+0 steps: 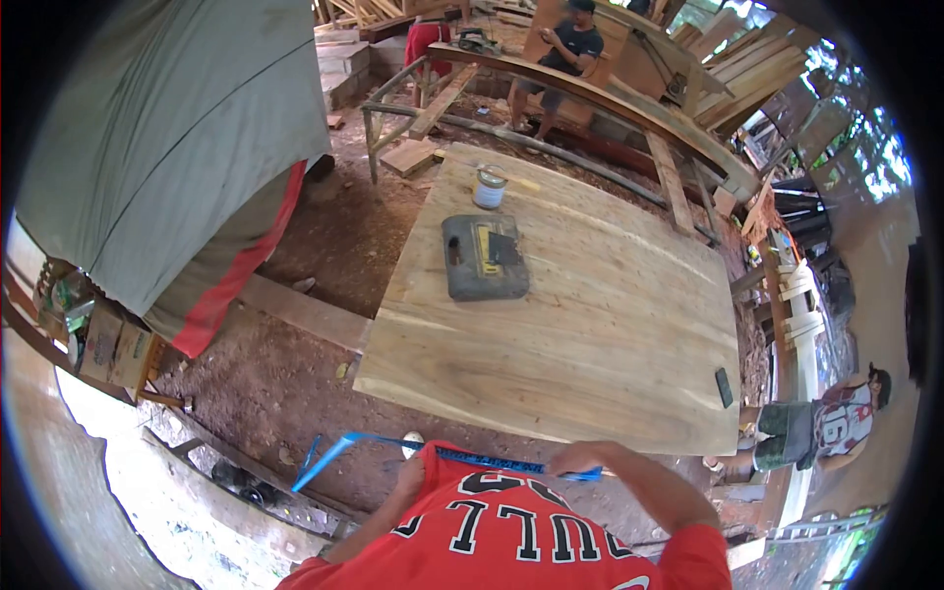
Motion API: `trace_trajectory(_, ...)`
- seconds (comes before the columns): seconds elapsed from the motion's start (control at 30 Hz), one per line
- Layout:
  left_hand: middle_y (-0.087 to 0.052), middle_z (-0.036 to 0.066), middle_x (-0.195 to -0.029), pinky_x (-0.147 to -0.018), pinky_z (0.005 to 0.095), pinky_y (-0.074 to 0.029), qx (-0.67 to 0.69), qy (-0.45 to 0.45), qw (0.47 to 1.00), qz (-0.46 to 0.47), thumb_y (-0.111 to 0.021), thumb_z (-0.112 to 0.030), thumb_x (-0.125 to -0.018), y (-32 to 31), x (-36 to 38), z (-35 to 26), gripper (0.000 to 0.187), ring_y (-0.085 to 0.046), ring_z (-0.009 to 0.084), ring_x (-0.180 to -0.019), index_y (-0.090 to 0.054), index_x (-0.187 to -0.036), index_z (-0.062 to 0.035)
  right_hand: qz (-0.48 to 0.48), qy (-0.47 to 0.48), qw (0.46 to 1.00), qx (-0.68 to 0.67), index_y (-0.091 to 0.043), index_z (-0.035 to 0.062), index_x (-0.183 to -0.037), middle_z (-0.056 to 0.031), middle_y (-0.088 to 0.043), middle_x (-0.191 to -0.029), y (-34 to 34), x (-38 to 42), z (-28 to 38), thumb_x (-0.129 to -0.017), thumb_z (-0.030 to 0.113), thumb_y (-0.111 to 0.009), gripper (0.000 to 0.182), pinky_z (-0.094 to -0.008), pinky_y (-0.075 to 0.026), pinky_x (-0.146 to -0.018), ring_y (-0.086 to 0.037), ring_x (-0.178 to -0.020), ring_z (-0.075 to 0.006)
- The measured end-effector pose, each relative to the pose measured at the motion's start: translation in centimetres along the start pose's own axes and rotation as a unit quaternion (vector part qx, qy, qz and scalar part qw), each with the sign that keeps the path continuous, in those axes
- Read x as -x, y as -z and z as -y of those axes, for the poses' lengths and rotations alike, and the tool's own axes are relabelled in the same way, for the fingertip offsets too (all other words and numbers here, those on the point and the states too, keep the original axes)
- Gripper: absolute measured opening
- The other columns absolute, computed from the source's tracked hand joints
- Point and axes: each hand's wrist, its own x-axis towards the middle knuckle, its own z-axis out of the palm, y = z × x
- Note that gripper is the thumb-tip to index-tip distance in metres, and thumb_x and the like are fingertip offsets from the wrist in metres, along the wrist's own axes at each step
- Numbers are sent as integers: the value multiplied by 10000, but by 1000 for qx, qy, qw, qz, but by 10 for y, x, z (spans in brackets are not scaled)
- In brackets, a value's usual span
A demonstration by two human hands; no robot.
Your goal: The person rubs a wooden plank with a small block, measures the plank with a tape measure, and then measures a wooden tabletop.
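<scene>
I hold a blue strap (374, 442) stretched across in front of my red jersey, just short of the near edge of a wide wooden slab (590, 334). My right hand (578, 459) is closed on the strap near its right end. Further left along the band, my left hand (411, 472) grips it; its fingers are partly hidden by the jersey. Beyond that hand the strap's free end hangs down to the left over the dirt floor.
On the slab lie a grey tool case (484, 258), a small tin can (489, 187) and a dark phone (724, 386). A grey tarp (167, 147) hangs at left. One person stands at the far bench (565, 49), another at the right (831, 425). Timber is stacked behind.
</scene>
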Motion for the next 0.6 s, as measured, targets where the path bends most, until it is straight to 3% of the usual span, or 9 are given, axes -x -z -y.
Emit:
trace_trajectory(0.07,-637,179,-875,-697,457,-493,13,6,1000,10,-511,-117,-810,-7,-4,17,138,-607,371,-798,-616,-846,-34,-43,91,994,37,-628,16,-1212,-239,-617,-1252,-6,-88,8,-1000,495,-413,567,-489,-450,-967,-589,-1126,-413)
trace_trajectory(0.1,-633,176,-866,-694,462,-490,-4,13,1000,14,-513,-117,-808,-9,-5,19,130,-604,372,-794,-608,-832,-31,-12,198,968,154,-638,15,-1191,-241,-643,-1194,21,-88,55,-975,463,-447,533,-484,-472,-925,-611,-1081,-407)
trace_trajectory(0.23,-634,175,-921,-732,437,-499,-218,24,974,53,-502,-98,-824,1,12,-93,148,-610,347,-868,-627,-867,-31,-74,140,978,138,-677,10,-1095,-247,-666,-1112,25,-130,101,-932,412,-512,464,-491,-484,-880,-633,-1021,-410)
trace_trajectory(0.3,-629,162,-910,-719,410,-503,-255,-51,964,51,-493,-77,-839,3,16,-106,161,-606,320,-835,-636,-897,-31,-64,128,979,147,-683,4,-1076,-249,-671,-1089,25,-123,100,-929,404,-524,455,-491,-486,-873,-638,-1004,-412)
trace_trajectory(0.37,-649,174,-954,-752,403,-507,-132,-23,990,39,-483,-109,-875,1,16,-79,207,-623,308,-869,-648,-972,-31,-34,101,984,140,-685,-2,-1069,-249,-676,-1067,16,-103,70,-931,400,-532,452,-493,-489,-865,-645,-984,-411)
trace_trajectory(0.4,-672,191,-1003,-792,410,-510,8,39,999,30,-477,-152,-902,0,10,-24,251,-641,310,-919,-654,-1032,-31,-25,96,988,121,-682,9,-1090,-247,-674,-1086,10,-90,55,-936,404,-531,451,-488,-484,-876,-644,-997,-399)
trace_trajectory(0.47,-699,188,-1051,-832,408,-518,97,124,988,-2,-461,-180,-932,1,9,-22,302,-661,294,-961,-658,-1101,-26,-19,75,992,99,-675,35,-1135,-232,-671,-1129,-2,-63,18,-946,415,-530,448,-475,-471,-900,-638,-1026,-356)
trace_trajectory(0.5,-702,168,-1049,-831,398,-524,46,150,987,-25,-450,-165,-935,4,17,-73,306,-663,275,-952,-655,-1110,-20,-19,59,994,95,-670,51,-1159,-219,-669,-1152,-12,-52,-2,-952,421,-530,446,-467,-463,-912,-633,-1043,-326)
trace_trajectory(0.6,-697,120,-1055,-838,368,-538,-30,127,991,-25,-418,-120,-939,8,21,-79,322,-661,230,-941,-643,-1143,-12,26,-10,1000,-14,-666,109,-1211,-147,-678,-1174,-38,0,-50,-935,485,-551,481,-432,-449,-939,-609,-1058,-268)
